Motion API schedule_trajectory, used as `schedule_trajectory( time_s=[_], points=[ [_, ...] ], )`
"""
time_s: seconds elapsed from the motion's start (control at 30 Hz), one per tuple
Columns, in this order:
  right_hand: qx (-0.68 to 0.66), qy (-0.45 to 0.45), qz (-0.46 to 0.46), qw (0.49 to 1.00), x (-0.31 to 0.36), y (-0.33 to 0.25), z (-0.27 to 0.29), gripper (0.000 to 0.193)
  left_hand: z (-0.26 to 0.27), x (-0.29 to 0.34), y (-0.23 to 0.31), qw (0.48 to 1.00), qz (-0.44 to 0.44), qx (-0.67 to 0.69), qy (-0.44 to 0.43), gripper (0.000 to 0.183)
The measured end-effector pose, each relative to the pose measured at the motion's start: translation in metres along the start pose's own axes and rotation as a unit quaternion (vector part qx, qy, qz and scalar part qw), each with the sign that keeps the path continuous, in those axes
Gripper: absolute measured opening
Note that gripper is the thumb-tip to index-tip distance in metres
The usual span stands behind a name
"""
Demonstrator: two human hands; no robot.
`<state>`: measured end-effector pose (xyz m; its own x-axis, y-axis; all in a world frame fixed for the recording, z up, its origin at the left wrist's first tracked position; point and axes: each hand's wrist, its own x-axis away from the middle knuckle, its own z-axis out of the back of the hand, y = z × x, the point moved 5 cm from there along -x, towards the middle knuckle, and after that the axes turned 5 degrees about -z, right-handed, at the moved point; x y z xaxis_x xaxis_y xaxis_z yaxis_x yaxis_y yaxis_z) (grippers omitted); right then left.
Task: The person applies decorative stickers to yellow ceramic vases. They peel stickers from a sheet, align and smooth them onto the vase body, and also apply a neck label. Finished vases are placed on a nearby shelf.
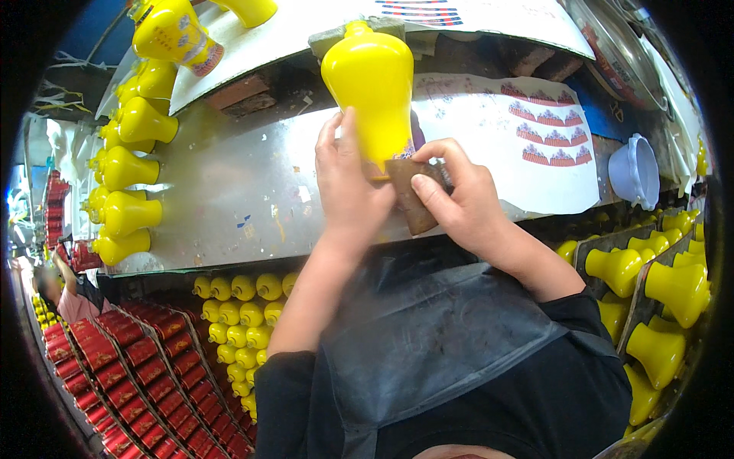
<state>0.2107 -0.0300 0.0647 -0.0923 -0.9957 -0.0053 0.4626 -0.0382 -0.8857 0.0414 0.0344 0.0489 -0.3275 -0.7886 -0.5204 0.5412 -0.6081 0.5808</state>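
Note:
A glossy yellow vase [371, 84] points away from me, its narrow mouth end at a grey block and its foot towards me. My left hand [348, 172] grips the vase's lower left side, fingers along it, slightly blurred. In my right hand [459, 183] is a flat brown scraper [413, 195], pinched between thumb and fingers. Its upper edge meets the vase near the foot, where a purple and red patterned decal [404, 151] shows in part. To the right lies a white decal sheet [550, 183] with several rows of red and purple border strips.
Several yellow vases [126, 168] line the table's left end. A decorated yellow vase [176, 34] is at the upper left. A lavender basin [634, 172] sits at the right. Racks of yellow vases [657, 352] and red cylinders [145, 367] flank me. Another person [73, 298] is far left.

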Motion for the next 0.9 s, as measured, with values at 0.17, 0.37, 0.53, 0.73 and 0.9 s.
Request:
schedule_trajectory(
  time_s=[0.17, 0.37, 0.53, 0.73, 0.9],
  points=[
    [0.024, -0.007, -0.025, 0.999, -0.012, 0.002, 0.011, 0.022, 0.003, -0.003, -0.004, 0.998, -0.023, 0.064, -0.014, 0.097],
    [0.011, -0.049, 0.062, 0.997, -0.013, -0.014, 0.019, 0.023, 0.001, 0.001, 0.000, 0.998, 0.041, 0.050, 0.018, 0.090],
    [0.161, -0.024, 0.144, 0.976, -0.026, -0.027, 0.020, 0.026, 0.002, -0.005, 0.000, 1.000, -0.011, 0.025, -0.009, 0.088],
    [0.187, -0.016, 0.189, 0.964, -0.033, -0.040, 0.031, 0.025, 0.002, 0.002, -0.012, 0.990, 0.015, 0.133, -0.045, 0.093],
    [0.321, -0.001, 0.329, 0.888, -0.041, -0.061, 0.018, 0.028, -0.007, 0.004, -0.018, 0.967, 0.103, 0.227, -0.053, 0.094]
  ],
)
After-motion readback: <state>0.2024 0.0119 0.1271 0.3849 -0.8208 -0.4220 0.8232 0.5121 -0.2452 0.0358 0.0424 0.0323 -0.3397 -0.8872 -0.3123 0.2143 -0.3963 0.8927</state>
